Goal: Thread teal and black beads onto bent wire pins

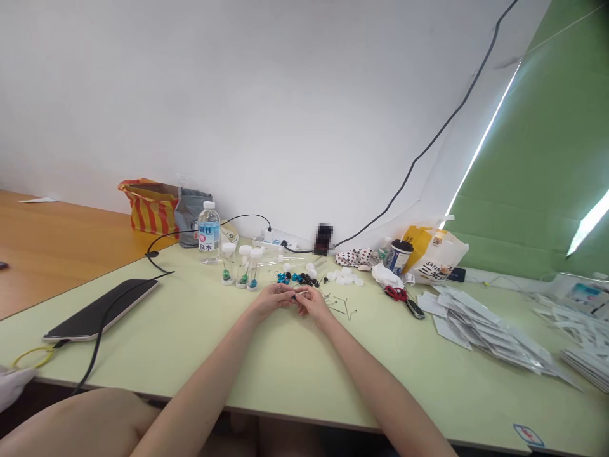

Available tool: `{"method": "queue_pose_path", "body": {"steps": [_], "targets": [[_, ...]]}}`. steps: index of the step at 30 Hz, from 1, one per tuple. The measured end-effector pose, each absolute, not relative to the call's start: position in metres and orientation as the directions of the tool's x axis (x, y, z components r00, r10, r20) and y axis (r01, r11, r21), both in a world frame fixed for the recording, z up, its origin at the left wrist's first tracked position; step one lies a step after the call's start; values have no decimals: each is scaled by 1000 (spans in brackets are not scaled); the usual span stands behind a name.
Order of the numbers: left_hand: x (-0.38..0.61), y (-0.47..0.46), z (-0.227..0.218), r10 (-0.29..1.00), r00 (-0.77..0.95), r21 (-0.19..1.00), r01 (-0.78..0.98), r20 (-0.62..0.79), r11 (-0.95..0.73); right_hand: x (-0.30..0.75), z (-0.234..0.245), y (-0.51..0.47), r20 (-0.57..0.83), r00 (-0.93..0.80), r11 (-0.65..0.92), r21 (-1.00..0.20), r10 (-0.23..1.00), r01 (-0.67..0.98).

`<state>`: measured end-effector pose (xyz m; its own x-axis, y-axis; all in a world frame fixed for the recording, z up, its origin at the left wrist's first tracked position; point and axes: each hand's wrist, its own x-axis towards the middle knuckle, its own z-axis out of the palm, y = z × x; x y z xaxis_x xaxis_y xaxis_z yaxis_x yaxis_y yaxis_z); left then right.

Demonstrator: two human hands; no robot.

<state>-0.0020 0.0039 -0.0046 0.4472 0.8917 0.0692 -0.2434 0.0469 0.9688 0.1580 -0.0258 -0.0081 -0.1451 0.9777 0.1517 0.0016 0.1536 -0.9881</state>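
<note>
Although the view is small, the left hand point(272, 298) and the right hand point(310, 301) seem to pinch together a thin wire point(297, 296) above the pale green desk point(304, 381), a light, stiff thing best held near its end, just beside some bent wires point(340, 308).

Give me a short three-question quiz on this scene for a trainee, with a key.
1. Is the left hand or the right hand nearer the bottle?
2. True or false: the scissors lie to the right of the hands.
3. What colour are the scissors' handles?

Key: 1. left hand; 2. true; 3. red.
</note>
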Motion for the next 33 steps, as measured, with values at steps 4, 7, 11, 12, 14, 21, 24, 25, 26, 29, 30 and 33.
{"method": "queue_pose_path", "body": {"steps": [4, 7, 11, 12, 14, 21, 24, 25, 26, 29, 30, 33], "targets": [[-2, 4, -4, 898, 436, 964, -257, 52, 69, 156, -8, -27, 170, -92, 173, -985, 981, 21], [-2, 4, -4, 897, 438, 964, -258, 56, 66, 156, -9, -28, 190, -59, 191, -981, 980, 29], [-2, 4, -4, 909, 413, 964, -259, 55, 59, 158, -11, -27, 208, -59, 209, -978, 976, 14], [-2, 4, -3, 914, 403, 964, -260, 53, 59, 158, -11, -26, 213, -62, 214, -977, 975, 9], [-2, 4, -3, 921, 386, 963, -262, 49, 59, 159, -12, -25, 219, -62, 220, -976, 974, -1], [-1, 3, -2, 922, 384, 957, -282, 50, 65, 157, -11, -23, 130, -49, 129, -991, 990, -22], [-2, 2, -2, 926, 373, 951, -302, 59, 61, 157, -11, -24, 154, -105, 153, -988, 982, -15], [-2, 2, -2, 929, 366, 950, -307, 62, 57, 158, -12, -24, 166, -129, 166, -986, 978, -12], [-2, 2, -2, 931, 360, 950, -309, 63, 56, 158, -12, -24, 172, -147, 173, -985, 974, -9], [-2, 3, -2, 935, 350, 950, -308, 59, 56, 159, -13, -24, 152, -156, 155, -988, 976, 4], [-3, 3, -2, 934, 353, 950, -307, 59, 56, 159, -13, -23, 139, -152, 142, -990, 979, 11], [-2, 3, -2, 926, 370, 952, -301, 69, 49, 158, -12, -23, 102, -161, 110, -993, 982, 41]]}}
